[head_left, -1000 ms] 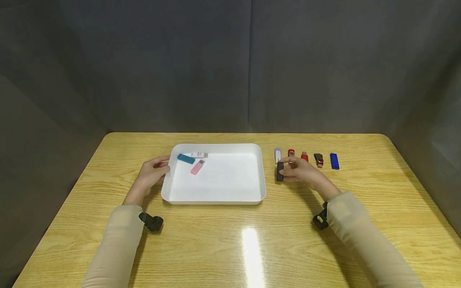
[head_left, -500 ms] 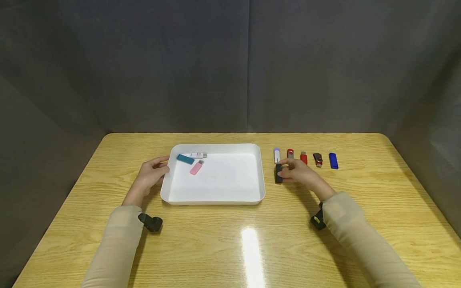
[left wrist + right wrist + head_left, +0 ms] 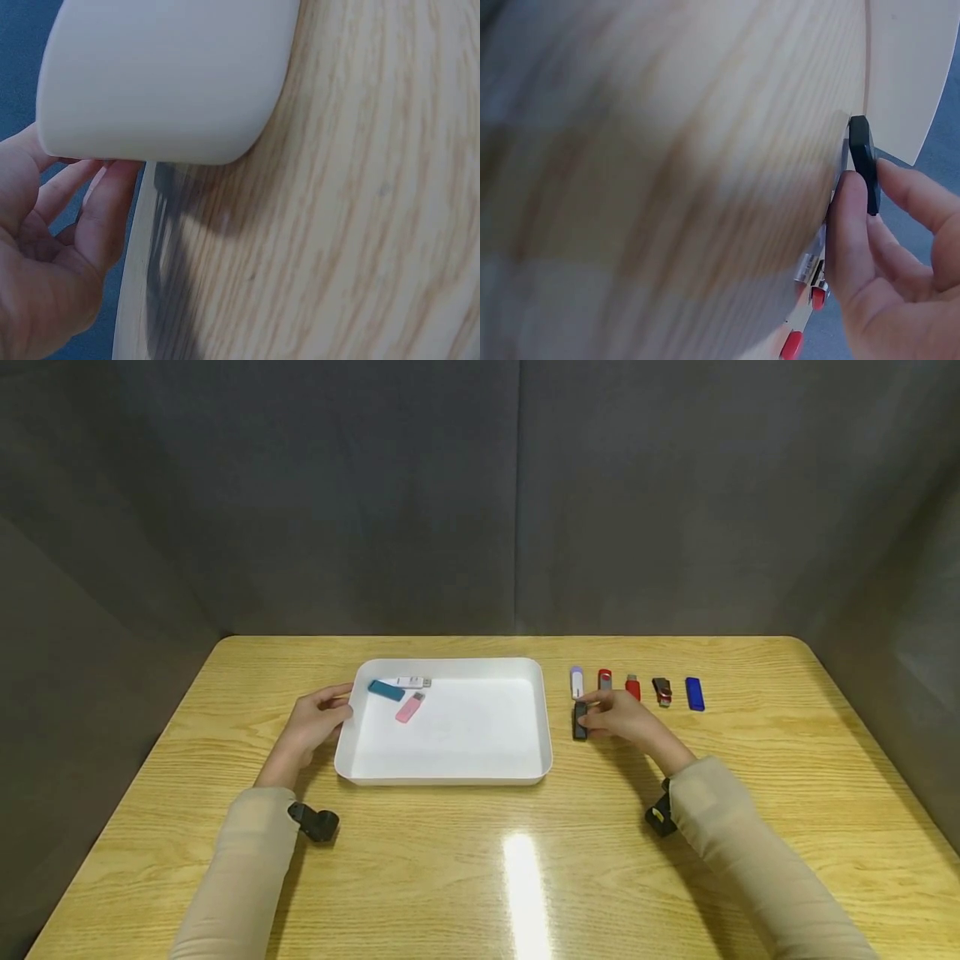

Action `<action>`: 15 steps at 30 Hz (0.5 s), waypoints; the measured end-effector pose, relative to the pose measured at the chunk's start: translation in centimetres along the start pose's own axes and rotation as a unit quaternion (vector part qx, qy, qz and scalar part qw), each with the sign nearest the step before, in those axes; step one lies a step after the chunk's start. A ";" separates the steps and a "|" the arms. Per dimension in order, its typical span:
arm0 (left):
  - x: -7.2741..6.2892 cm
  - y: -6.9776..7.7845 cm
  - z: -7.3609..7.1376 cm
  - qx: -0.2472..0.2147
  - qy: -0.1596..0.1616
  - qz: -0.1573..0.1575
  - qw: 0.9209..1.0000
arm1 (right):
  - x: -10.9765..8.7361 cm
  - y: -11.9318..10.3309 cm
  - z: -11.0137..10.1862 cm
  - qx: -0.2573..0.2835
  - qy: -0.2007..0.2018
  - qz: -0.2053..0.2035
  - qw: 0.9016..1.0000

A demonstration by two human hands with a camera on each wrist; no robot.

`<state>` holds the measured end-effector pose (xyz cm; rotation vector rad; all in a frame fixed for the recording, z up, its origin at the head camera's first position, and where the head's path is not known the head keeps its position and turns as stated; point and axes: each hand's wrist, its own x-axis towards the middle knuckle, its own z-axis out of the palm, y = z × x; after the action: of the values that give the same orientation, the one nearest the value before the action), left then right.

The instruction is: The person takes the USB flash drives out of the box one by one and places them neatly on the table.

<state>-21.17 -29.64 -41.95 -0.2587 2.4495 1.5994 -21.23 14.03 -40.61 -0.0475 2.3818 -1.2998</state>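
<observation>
My left hand (image 3: 311,722) holds the left end of a white tray (image 3: 442,781), its fingertips at the rim and end wall; the left wrist view shows the tray's outer wall (image 3: 165,90) above the bent fingers. Inside lie a teal USB stick (image 3: 386,691), a white USB stick (image 3: 412,682) and a pink USB stick (image 3: 408,708). Just right of the tray, my right hand (image 3: 622,717) pinches a black USB stick (image 3: 580,722) between thumb and fingers. In the right wrist view this black stick (image 3: 862,150) is close over the table.
Behind the right hand is a row of USB sticks: white-and-lilac (image 3: 577,682), red-and-grey (image 3: 604,679), red (image 3: 633,687), black-and-red (image 3: 662,692) and blue (image 3: 695,694). A dark curtain (image 3: 517,502) stands beyond the wooden table (image 3: 420,877).
My right hand has shifted slightly left and towards me with the black USB stick, then stayed almost still. The left hand keeps its place on the tray.
</observation>
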 end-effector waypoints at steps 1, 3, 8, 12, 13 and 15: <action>0.0 0.1 0.0 -0.001 -0.001 0.000 1.000 | 0.0 0.0 0.0 -0.002 0.001 -0.001 1.000; -0.1 0.1 0.0 -0.003 -0.003 0.001 1.000 | 0.0 0.0 -0.2 -0.004 0.006 0.001 1.000; -0.1 0.2 -0.1 -0.004 -0.004 0.004 1.000 | 0.0 -0.1 -0.2 -0.002 0.009 0.008 1.000; -0.1 0.2 0.0 -0.003 -0.002 0.002 1.000 | -0.1 -0.3 -0.2 0.004 0.006 0.014 1.000; -0.1 0.1 0.0 -0.003 -0.002 0.001 1.000 | -0.1 -0.3 -0.2 0.004 0.006 0.015 1.000; -0.1 0.1 0.0 -0.002 -0.001 0.001 1.000 | -0.1 -0.4 -0.1 0.003 0.007 0.020 1.000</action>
<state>-21.07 -29.63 -41.85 -0.2558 2.4445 1.6052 -21.28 13.96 -40.22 0.0118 2.3784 -1.2923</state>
